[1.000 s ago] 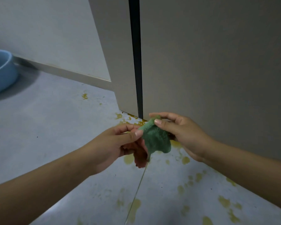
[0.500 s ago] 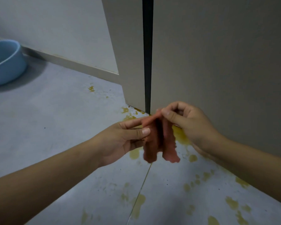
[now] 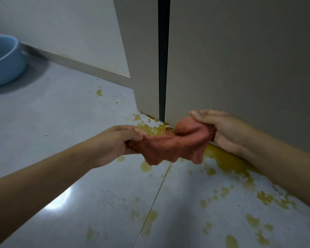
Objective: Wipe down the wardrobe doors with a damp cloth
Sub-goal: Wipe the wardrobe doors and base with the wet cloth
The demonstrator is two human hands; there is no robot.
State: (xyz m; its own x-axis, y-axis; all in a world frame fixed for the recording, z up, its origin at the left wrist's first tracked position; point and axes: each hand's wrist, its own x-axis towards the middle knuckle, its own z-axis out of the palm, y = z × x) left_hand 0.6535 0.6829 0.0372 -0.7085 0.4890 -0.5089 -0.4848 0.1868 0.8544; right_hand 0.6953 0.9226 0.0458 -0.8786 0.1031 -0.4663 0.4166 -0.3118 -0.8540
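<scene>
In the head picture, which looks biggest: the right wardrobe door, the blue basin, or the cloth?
1. Right door, easily.
2. Cloth and basin look alike; the basin is cut off and farther away, so I won't rank them.

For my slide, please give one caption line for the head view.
Both hands, left and right, hold a reddish cloth stretched between them, low before the wardrobe doors.

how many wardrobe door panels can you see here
2. A narrow grey wardrobe door panel stands left of the dark vertical gap; a wide grey wardrobe door panel stands right of it, behind the right hand. More may lie out of frame.
</scene>
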